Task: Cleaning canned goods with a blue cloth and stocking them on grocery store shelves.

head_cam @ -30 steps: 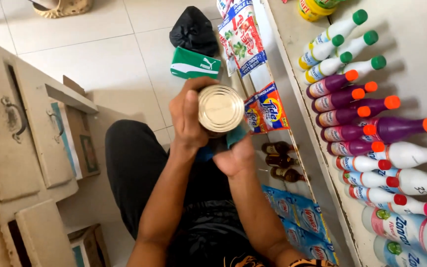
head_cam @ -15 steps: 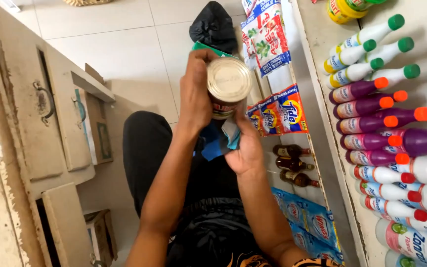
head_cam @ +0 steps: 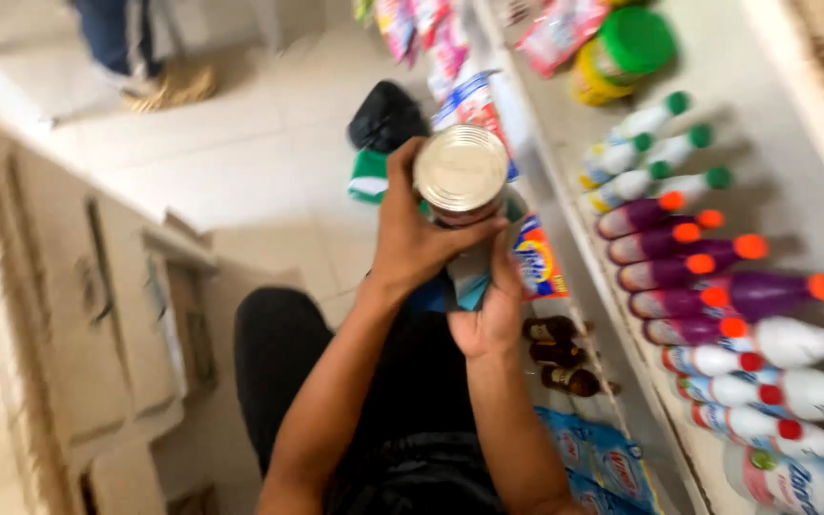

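Tin can (head_cam: pixel 461 170) higher, in both hands

Shelf (head_cam: pixel 774 124), right: purple bottles (head_cam: pixel 679 262), green-capped bottles (head_cam: pixel 646 157) and white bottles (head_cam: pixel 793 381) are laid in rows.
Floor, far: a black bag (head_cam: pixel 385 116) is seen.
Left: wooden drawers (head_cam: pixel 97 315) are seen.

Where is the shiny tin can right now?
The tin can is centre-top of the head view, gripped in the left hand, just left of the shelf of bottles.
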